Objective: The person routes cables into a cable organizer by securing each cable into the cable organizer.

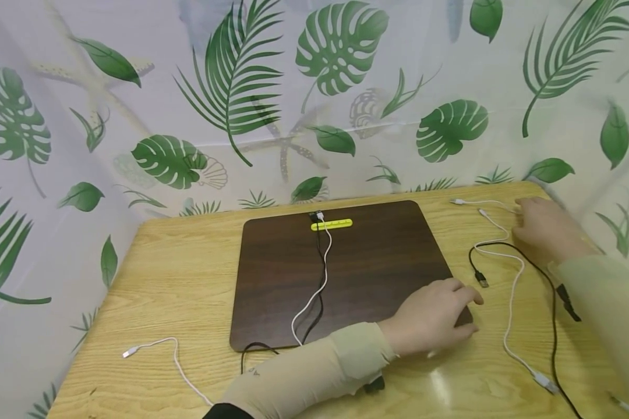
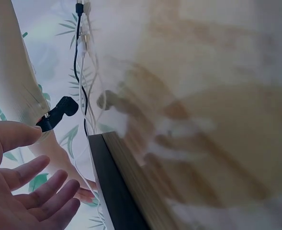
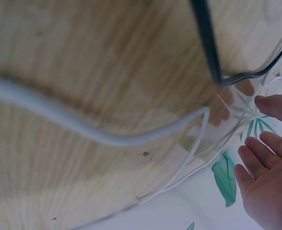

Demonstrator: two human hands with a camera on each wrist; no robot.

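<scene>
My left hand [image 1: 435,314] reaches across the lower right corner of a dark brown board [image 1: 278,273]. In the left wrist view its fingers are spread loosely with nothing in them, beside the board's edge [image 2: 117,191]. Farther back, my right hand [image 1: 547,230] hovers at the table's right side, fingertips close to a white cable [image 1: 495,202]. The right wrist view shows that hand with relaxed fingers and an empty palm. Left of it lie another white cable [image 1: 513,291] and a black USB cable [image 1: 534,256].
A yellow cable clip [image 1: 340,224] sits near the board's top edge, with a white cable [image 1: 325,273] and a black cable at its left end. On the table's left lies another white cable [image 1: 175,352]. A leaf-patterned cloth [image 1: 272,87] hangs behind the wooden table [image 1: 173,273].
</scene>
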